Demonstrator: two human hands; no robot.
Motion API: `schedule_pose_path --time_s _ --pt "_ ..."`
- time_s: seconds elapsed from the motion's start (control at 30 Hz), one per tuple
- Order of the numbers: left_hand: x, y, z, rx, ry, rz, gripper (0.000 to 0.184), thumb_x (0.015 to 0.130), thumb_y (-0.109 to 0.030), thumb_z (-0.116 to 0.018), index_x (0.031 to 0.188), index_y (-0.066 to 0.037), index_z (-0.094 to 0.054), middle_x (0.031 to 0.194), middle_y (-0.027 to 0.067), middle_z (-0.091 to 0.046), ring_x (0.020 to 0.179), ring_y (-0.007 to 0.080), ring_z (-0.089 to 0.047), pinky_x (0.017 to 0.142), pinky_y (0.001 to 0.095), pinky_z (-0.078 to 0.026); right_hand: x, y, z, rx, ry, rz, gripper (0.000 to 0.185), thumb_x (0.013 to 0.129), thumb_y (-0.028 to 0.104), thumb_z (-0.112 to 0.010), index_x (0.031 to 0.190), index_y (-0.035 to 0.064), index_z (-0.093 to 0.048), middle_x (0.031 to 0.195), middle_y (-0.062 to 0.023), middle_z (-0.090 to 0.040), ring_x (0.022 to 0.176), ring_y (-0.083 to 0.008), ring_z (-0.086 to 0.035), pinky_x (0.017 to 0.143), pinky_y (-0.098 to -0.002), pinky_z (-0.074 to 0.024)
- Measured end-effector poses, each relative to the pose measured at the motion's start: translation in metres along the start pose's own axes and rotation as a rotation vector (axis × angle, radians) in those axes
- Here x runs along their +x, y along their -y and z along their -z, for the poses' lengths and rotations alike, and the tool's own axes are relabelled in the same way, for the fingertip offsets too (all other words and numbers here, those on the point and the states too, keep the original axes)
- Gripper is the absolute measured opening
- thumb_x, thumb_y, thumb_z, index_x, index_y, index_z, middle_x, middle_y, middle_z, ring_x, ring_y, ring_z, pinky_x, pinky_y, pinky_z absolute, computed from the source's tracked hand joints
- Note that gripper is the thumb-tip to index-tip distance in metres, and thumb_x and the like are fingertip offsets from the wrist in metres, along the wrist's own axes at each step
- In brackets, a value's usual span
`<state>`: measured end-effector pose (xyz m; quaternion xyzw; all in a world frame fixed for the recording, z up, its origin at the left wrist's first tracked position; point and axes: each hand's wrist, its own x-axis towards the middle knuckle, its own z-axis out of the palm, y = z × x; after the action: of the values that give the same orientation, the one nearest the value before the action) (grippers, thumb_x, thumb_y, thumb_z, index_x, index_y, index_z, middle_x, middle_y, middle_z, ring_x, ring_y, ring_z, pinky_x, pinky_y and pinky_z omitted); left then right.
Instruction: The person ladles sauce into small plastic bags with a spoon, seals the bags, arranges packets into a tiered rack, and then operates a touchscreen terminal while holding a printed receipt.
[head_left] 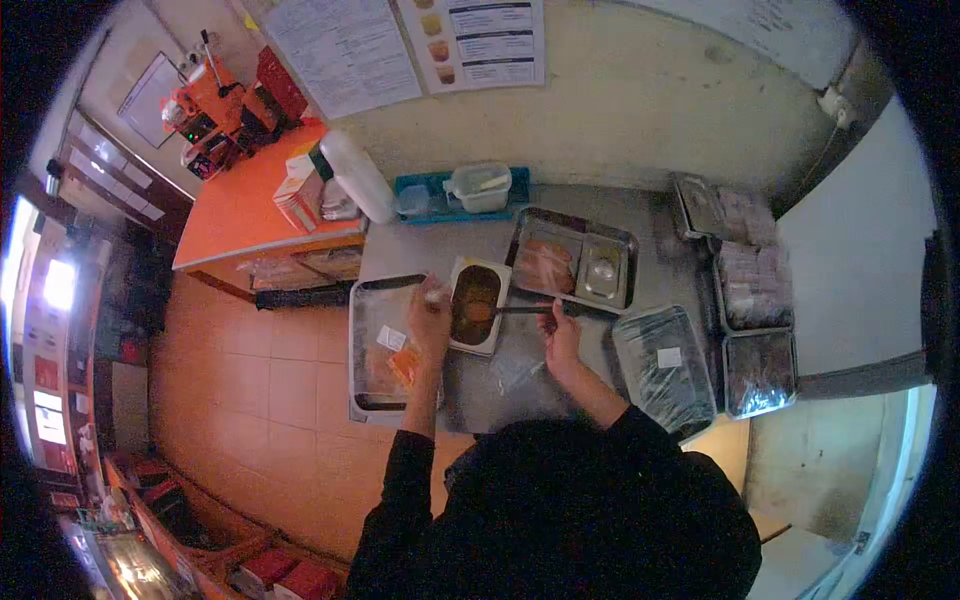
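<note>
A white-rimmed rectangular container [463,283] of brown sauce stands on the metal table in front of me. From it a dark-handled utensil [527,310] reaches to the right, its other end in or over the sauce. My right hand [561,343] is closed round that handle. Left of the container, my left hand [431,318] has its fingers pinched together, with something small and whitish at the tips. Below that hand lies a metal tray [357,372] covered in clear film, with a white label and an orange packet or slip on it.
A metal tray [628,283] with pinkish food and a smaller steel pan lies behind. At right are a film-wrapped tray [655,335] and several packed trays [752,280]. A blue tray [430,188] with plastic tubs stands by the wall, left of it a white cylinder [357,178].
</note>
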<state>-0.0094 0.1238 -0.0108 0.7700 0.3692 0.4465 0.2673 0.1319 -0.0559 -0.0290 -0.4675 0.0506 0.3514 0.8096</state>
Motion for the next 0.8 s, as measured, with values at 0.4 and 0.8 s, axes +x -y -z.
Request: schedule_pose_path --time_s 0.4,0.8 --pt "0.025 -0.019 0.041 -0.116 -0.214 0.125 0.041 0.075 -0.007 -0.073 0.114 -0.004 -0.058 0.101 0.0078 -0.065 0.066 0.0121 -0.059 0.055 0.0235 -0.047 0.004 0.058 -0.070 0.073 0.003 0.088 0.029 0.089 0.030 -0.062 0.088 0.0017 -0.064 0.069 -0.0043 -0.063 0.055 -0.0102 -0.055 0.050 -0.0212 -0.0436" --pt "0.011 -0.107 0.079 -0.062 -0.132 0.244 0.044 0.071 -0.003 -0.076 0.111 -0.006 -0.058 0.105 0.0067 -0.060 0.067 0.0124 -0.059 0.060 0.0224 -0.047 0.016 0.049 -0.060 -0.014 0.041 0.126 0.031 0.089 0.033 -0.061 0.089 0.0022 -0.065 0.068 -0.0009 -0.061 0.056 -0.0069 -0.055 0.050 -0.0180 -0.0425"
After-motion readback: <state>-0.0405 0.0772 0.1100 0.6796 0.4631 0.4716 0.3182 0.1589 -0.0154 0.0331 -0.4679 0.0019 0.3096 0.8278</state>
